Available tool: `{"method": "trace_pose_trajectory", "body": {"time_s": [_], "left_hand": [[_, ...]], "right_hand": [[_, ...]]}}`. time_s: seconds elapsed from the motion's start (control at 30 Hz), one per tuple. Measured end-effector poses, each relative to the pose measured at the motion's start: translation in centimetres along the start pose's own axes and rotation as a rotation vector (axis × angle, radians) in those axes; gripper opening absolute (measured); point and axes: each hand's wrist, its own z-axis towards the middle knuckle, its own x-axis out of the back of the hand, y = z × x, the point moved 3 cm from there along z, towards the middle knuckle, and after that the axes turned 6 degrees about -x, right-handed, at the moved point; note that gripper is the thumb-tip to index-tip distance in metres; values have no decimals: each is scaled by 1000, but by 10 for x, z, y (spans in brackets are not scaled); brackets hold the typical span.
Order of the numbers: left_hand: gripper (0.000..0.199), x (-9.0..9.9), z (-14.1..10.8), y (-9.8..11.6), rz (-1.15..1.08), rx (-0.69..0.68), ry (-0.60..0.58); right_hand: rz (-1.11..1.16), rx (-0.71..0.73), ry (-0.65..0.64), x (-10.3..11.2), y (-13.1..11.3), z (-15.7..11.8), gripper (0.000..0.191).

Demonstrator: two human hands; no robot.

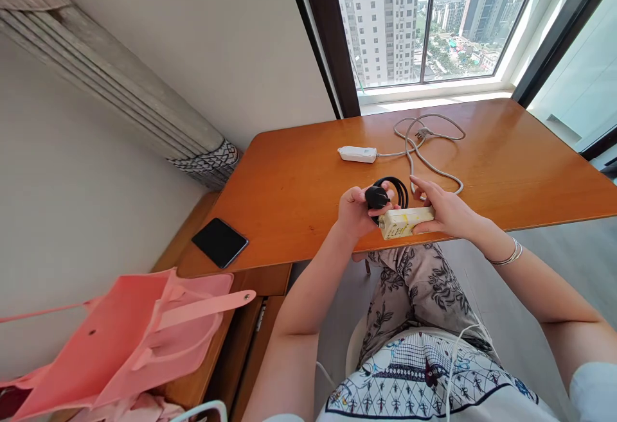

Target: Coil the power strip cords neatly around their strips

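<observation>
Near the front edge of the table, my left hand (355, 211) is closed around a black plug (376, 197) whose black cord (398, 189) is looped into a coil beside it. A cream-coloured block (403, 223) with yellow markings and some small print lies just below the plug; I cannot tell exactly what it is. My right hand (446, 210) grips the block's right end, thumb along its lower side and fingers above. Beyond my hands rests a white power strip (357, 154), and its pale cable (436, 168) runs in loose loops to a plug (423, 133).
A dark phone (220, 243) lies at the left corner of the wooden table (289, 197). Below it, an open pink bag (120, 338) rests on a wooden surface at the left. A window (424, 30) is behind the table, and a gathered curtain (144, 94) hangs at the left.
</observation>
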Motion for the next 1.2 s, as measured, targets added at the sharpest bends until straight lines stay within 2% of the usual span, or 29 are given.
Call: {"method": "trace_pose_trajectory", "body": {"time_s": [0.07,0.13,0.37,0.47,0.57,0.67,0.77,0.87,1.03,1.2], "left_hand": [[31,0,-2,-1,24,10,-33],[33,-1,-3,-2,46,31,-57],[41,2,-2,-12,28,106,-79],[41,6,0,-14,-10,105,-39],[40,12,4,-13,-96,87,30],[41,17,8,-14,-167,94,157],[44,18,9,-15,-232,70,320],[41,16,8,-16,-295,64,420],[36,19,11,-17,-321,97,449],[26,29,11,-18,-206,124,422]], "right_hand": [[-1,26,-5,0,0,1,129],[32,52,-52,-2,-1,1,135],[364,-19,-262,-14,3,-1,141],[453,-96,-237,-13,6,4,133],[543,-161,-208,-10,10,10,112],[608,-222,-254,-12,16,12,93],[663,-289,-295,-17,23,11,84],[739,-318,-329,-21,26,9,80],[835,-353,-380,-22,24,8,81],[840,-365,-380,-24,24,6,72]]}}
